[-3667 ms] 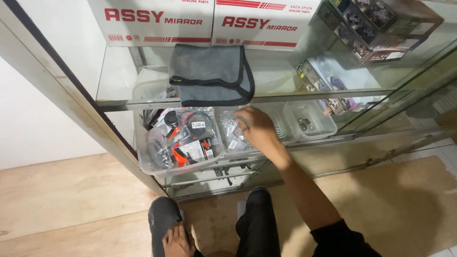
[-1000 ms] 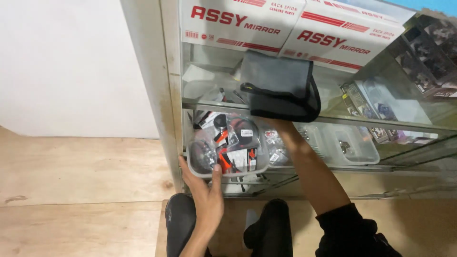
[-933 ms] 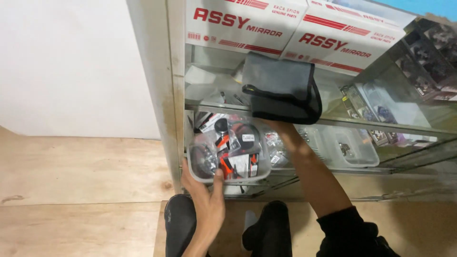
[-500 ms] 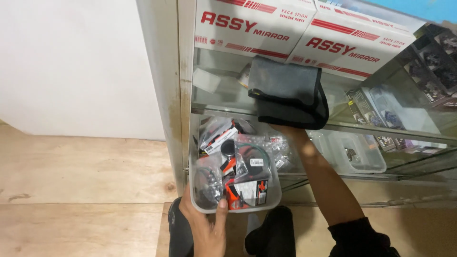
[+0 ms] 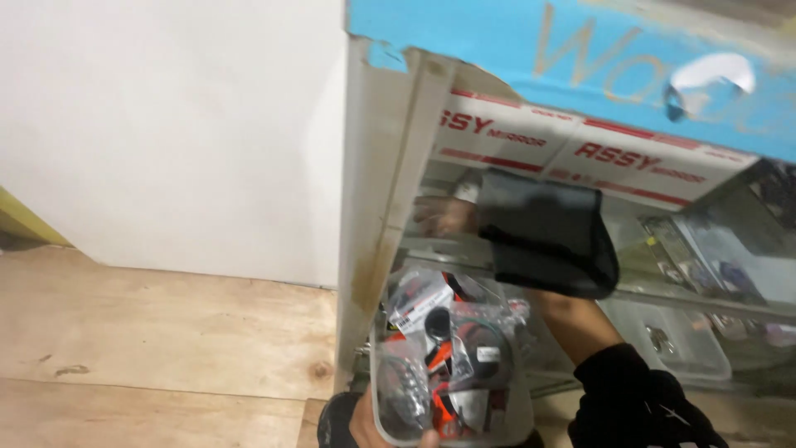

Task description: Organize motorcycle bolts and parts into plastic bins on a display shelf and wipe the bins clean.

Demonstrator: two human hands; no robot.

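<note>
The left hand (image 5: pixel 390 427) sits low at the frame's bottom edge, fingers curled upward in a grip — only partly in view. The right arm, black-sleeved, reaches up and forward past it — its hand is hidden.

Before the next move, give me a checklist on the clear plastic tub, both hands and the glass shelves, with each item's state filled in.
1. Clear plastic tub of small packaged parts out of the glass cabinet: ok, it sits in front of the cabinet's edge.
2. Left hand supports the tub from below: ok, though only partly in view.
3. Right hand free: cannot tell, seen blurred through the glass.
4. Black folded cloth settled on the glass shelf: not ok, it droops over the shelf's front edge.
5. Contents inside the tub: ok, nothing spilling.
</note>
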